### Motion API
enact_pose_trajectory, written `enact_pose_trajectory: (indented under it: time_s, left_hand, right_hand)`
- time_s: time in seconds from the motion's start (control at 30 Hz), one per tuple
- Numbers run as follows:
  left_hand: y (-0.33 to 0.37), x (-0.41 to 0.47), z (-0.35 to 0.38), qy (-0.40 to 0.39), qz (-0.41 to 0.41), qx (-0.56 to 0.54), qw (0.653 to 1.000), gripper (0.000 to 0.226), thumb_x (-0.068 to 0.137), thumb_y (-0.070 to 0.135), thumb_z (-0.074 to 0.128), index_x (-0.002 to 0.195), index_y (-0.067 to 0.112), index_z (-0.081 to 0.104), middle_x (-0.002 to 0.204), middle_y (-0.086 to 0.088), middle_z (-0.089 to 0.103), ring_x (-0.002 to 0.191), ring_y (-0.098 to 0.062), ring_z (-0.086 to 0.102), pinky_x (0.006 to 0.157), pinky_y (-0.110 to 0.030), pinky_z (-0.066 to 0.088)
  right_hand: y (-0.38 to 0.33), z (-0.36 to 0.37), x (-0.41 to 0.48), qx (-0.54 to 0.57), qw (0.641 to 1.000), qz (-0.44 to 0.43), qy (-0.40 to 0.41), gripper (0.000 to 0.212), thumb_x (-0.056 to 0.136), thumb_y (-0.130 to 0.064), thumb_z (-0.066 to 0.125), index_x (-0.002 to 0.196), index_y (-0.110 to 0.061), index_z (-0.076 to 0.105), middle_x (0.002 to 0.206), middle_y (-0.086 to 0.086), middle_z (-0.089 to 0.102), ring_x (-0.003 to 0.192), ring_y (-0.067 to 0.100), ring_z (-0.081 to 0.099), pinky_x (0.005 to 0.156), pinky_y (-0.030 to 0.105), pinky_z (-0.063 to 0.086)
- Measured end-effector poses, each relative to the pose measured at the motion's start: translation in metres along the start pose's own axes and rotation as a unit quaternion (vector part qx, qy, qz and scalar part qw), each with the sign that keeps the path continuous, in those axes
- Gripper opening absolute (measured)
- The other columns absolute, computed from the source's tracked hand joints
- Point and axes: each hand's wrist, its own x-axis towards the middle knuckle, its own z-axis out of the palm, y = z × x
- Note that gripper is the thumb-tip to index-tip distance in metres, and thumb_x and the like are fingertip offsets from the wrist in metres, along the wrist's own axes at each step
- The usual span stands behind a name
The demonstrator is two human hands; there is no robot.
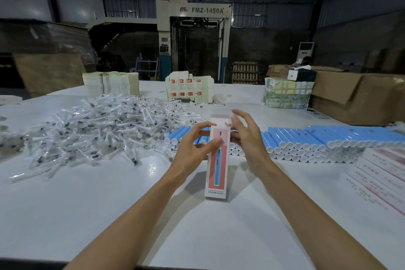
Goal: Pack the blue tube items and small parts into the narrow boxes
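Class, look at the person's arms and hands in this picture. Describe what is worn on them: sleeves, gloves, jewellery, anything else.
The left hand and right hand are bare: no gloves and no rings that I can see. The left arm and right arm show no sleeve, watch or bracelet down to the picture's lower edge.

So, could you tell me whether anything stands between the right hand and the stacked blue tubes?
Nothing visible does. The right hand is at the top of the narrow box, which the left hand grips, and the blue tubes lie directly behind it on the table.
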Motion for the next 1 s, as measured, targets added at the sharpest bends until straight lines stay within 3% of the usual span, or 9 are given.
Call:
enact_pose_trajectory:
  time_s: [0.2,0.33,0.47,0.7,1.0]
  left_hand:
    - [-0.001,0.0,0.003,-0.037,-0.008,0.016,0.999,0.044,0.087,0.056,0.083,0.127,0.052,0.063,0.113,0.017,0.075,0.092,-0.016,0.08,0.066,-0.024,0.062]
    - [-0.001,0.001,0.001,-0.027,-0.006,0.022,0.999,0.045,0.085,0.06,0.083,0.124,0.054,0.063,0.111,0.02,0.074,0.094,-0.012,0.079,0.065,-0.023,0.062]
    - [-0.004,0.002,0.0,-0.005,-0.009,0.026,1.0,0.039,0.088,0.054,0.083,0.122,0.054,0.063,0.111,0.02,0.075,0.093,-0.013,0.08,0.064,-0.024,0.062]
    - [-0.004,0.001,0.002,-0.012,-0.014,0.006,1.0,0.054,0.09,0.043,0.085,0.132,0.039,0.051,0.111,0.006,0.079,0.097,-0.019,0.079,0.069,-0.028,0.063]
    - [-0.003,-0.001,0.0,-0.042,-0.01,0.028,0.999,0.061,0.093,0.045,0.081,0.145,0.052,0.05,0.115,0.016,0.076,0.109,-0.011,0.075,0.073,-0.031,0.065]
  right_hand:
    - [-0.009,-0.006,0.003,0.015,0.999,0.048,-0.01,0.046,0.108,-0.051,0.049,0.113,-0.018,0.081,0.099,0.01,0.081,0.089,0.024,0.078,0.071,0.023,0.058]
    - [-0.009,-0.009,0.004,-0.002,0.998,0.049,-0.037,0.042,0.106,-0.048,0.055,0.113,-0.017,0.082,0.101,0.014,0.08,0.091,0.024,0.076,0.079,0.026,0.059]
    - [-0.005,-0.01,0.005,-0.002,0.997,0.047,-0.063,0.024,0.104,-0.031,0.064,0.107,-0.016,0.083,0.1,0.013,0.08,0.093,0.027,0.077,0.087,0.036,0.063]
    - [-0.004,-0.014,0.008,-0.004,0.997,0.039,-0.07,0.023,0.102,-0.024,0.067,0.106,-0.006,0.081,0.099,0.015,0.08,0.091,0.03,0.078,0.081,0.034,0.063]
    - [-0.009,-0.027,0.012,0.009,0.99,0.055,-0.132,0.02,0.103,-0.018,0.066,0.108,-0.008,0.082,0.106,0.014,0.08,0.095,0.026,0.078,0.078,0.027,0.061]
